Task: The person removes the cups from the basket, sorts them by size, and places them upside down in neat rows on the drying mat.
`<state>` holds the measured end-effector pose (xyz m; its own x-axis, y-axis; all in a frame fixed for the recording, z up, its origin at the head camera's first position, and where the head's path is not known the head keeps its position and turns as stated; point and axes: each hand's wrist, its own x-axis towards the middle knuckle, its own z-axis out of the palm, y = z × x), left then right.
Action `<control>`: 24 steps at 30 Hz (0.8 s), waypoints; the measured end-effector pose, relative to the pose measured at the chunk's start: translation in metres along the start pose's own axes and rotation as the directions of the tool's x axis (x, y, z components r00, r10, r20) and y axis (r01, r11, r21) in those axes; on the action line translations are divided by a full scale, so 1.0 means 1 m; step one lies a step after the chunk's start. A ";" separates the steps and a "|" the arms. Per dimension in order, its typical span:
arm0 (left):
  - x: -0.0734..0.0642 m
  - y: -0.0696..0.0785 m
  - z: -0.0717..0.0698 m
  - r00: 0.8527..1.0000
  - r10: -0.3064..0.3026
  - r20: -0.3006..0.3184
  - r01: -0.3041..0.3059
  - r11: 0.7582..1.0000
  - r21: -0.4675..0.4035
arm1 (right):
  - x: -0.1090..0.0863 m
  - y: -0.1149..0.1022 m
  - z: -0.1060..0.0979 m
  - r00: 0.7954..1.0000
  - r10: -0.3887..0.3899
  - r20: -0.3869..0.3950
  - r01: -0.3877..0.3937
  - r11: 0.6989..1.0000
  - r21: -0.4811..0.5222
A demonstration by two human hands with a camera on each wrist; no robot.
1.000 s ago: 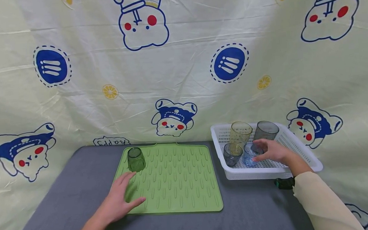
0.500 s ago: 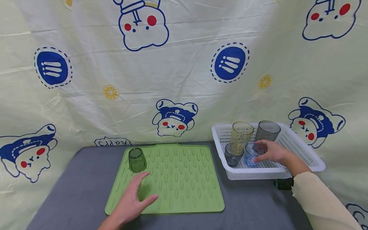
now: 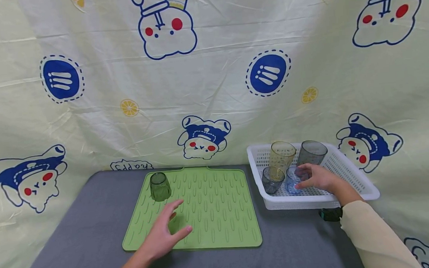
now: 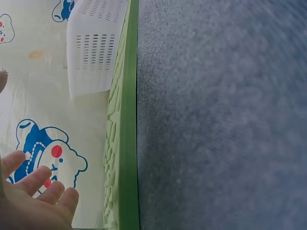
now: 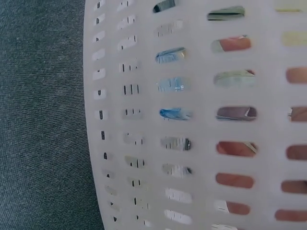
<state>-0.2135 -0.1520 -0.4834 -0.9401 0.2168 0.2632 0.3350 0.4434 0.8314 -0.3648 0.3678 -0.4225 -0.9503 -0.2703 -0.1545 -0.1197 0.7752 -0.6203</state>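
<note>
In the head view a small blue glass stands in the white plastic basket. My right hand pinches it from the right side, thumb low in front and fingers near the rim. The right wrist view shows blue glass and fingers through the basket's slots. My left hand hovers over the front of the green ridged mat, fingers spread and holding nothing. A dark green glass stands at the mat's back left, beyond that hand. Left fingers also show in the left wrist view.
The basket also holds a yellowish glass, a grey glass and a dark blue-grey glass, close around the blue one. The grey tabletop ends at a patterned curtain behind.
My left hand has moved right over the mat, away from the dark green glass. My right hand has stayed at the blue glass with almost no movement.
</note>
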 end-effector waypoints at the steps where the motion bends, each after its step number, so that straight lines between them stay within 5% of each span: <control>1: 0.000 0.000 0.000 1.000 0.006 0.001 -0.006 1.000 -0.005 | 0.000 0.000 0.000 1.000 -0.007 0.000 0.007 1.000 0.005; 15: 0.012 -0.006 0.003 0.996 0.090 -0.017 -0.091 0.995 -0.049 | -0.011 -0.016 -0.003 0.996 -0.024 -0.083 0.026 0.999 0.026; 24: 0.017 -0.009 0.005 0.996 0.092 -0.009 -0.093 0.993 -0.079 | -0.024 -0.026 -0.002 0.991 -0.052 -0.122 0.060 0.996 0.067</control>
<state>-0.2320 -0.1481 -0.4887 -0.9057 0.2489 0.3432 0.4147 0.3513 0.8394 -0.3397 0.3555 -0.4008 -0.9707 -0.2386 -0.0273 -0.1573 0.7177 -0.6784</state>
